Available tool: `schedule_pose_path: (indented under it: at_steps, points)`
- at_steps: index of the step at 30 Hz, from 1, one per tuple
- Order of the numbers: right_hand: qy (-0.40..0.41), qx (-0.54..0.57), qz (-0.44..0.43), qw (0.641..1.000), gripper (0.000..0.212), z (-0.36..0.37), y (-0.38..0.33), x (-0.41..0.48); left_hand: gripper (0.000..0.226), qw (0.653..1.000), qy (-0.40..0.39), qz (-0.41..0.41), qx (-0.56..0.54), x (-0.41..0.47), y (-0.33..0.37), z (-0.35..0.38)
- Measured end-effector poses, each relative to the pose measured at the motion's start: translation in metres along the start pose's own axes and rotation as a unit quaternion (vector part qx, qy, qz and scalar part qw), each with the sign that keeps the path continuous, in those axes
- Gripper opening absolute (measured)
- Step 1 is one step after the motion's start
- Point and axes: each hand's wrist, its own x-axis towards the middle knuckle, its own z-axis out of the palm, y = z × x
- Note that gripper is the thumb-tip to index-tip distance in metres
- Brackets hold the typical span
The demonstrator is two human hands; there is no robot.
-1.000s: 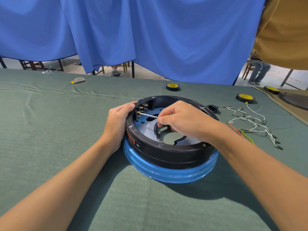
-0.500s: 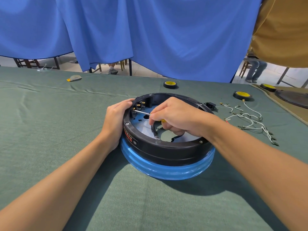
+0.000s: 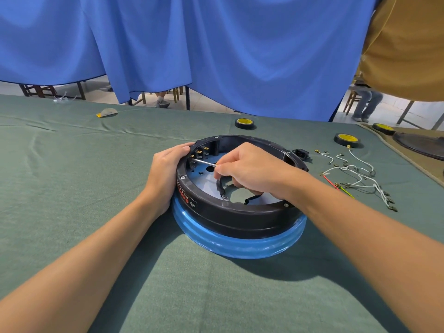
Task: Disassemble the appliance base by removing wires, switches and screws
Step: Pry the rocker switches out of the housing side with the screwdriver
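**Screwdriver tip nudged closer to the brass tabs**

Since a second ago the right hand point(image 3: 249, 171) has crept slightly leftward, carrying the screwdriver point(image 3: 204, 162) tip nearer the inner wall. The left hand point(image 3: 165, 169) has kept its place on the rim.

One appliance base point(image 3: 235, 215) sits at the centre of the frame on the counter point(image 3: 72, 188), which is draped in matte, wrinkled green cloth. The base is a round, hollow ring of black plastic over a glossy, ribbed, translucent blue band, with a pale metal floor pierced by holes. Several small brass tabs point(image 3: 199, 152) stand in a cluster on its left inner wall. One curved black cable point(image 3: 219, 186) with a frayed end lies inside.

The right fingers are curled, pinching the thin steel shaft of the screwdriver; its handle is hidden in the palm. The left fingers are pressed together, curled over the base's left rim.

At the right of the frame lies one loose tangle of wires point(image 3: 355, 179), mostly white, plus one red and one yellow-green strand, all with small metal end clips. Just beside the base's upper right edge rests one boxy black socket point(image 3: 300, 153). Three tape rolls point(image 3: 244, 123), black with yellow centres, are spread along the far counter. Smooth blue curtains point(image 3: 216, 56) hang in folds behind.
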Motion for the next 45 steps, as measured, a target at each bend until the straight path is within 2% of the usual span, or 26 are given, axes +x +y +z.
schedule_pose_path:
  at_steps: [4,9,13,16,18,21,23,25,34,37,40,45]
  points:
    - [0.04,-0.092,-0.048,0.994,0.031,0.003,0.0,-0.001,0.031,1.0,0.003,-0.004,0.003,-0.001,0.002,0.003]
    - [0.073,-0.212,-0.119,0.967,0.042,0.007,-0.003,-0.002,0.031,1.0,0.006,-0.007,0.002,-0.001,0.002,0.004]
    - [0.082,-0.236,-0.116,0.961,0.043,0.009,-0.004,-0.004,0.029,0.999,0.032,0.002,-0.002,0.0,0.001,0.004]
    - [0.098,-0.257,-0.112,0.955,0.034,0.003,-0.006,-0.013,0.026,1.0,0.027,0.012,-0.001,0.0,0.001,0.001]
    - [0.149,-0.294,-0.102,0.939,0.029,-0.002,-0.002,-0.027,0.025,1.0,0.025,0.016,-0.003,0.0,0.0,0.0]
    - [0.302,-0.341,-0.05,0.889,0.024,-0.003,0.012,-0.056,0.025,0.999,0.042,0.025,-0.005,0.002,0.0,0.001]
    - [0.366,-0.326,-0.029,0.871,0.023,0.003,0.018,-0.071,0.026,0.998,0.05,0.031,-0.005,0.003,-0.001,0.001]
    - [0.397,-0.302,-0.041,0.866,0.023,0.006,0.023,-0.072,0.028,0.998,0.055,0.033,-0.004,0.004,0.0,0.001]
    - [0.422,-0.231,0.019,0.876,0.029,-0.013,0.047,-0.03,0.028,0.99,0.118,0.053,0.047,0.002,0.002,-0.008]
    - [0.43,-0.075,0.075,0.897,0.027,-0.013,0.047,-0.027,0.037,0.991,0.087,0.058,0.078,0.003,0.005,-0.013]
    - [0.455,0.049,0.084,0.885,0.025,0.0,0.042,-0.036,0.037,0.989,0.042,0.077,0.12,0.007,0.008,-0.016]
    - [0.468,-0.016,0.02,0.883,0.011,0.023,0.04,-0.045,0.03,0.988,0.052,0.081,0.124,0.011,0.009,-0.016]
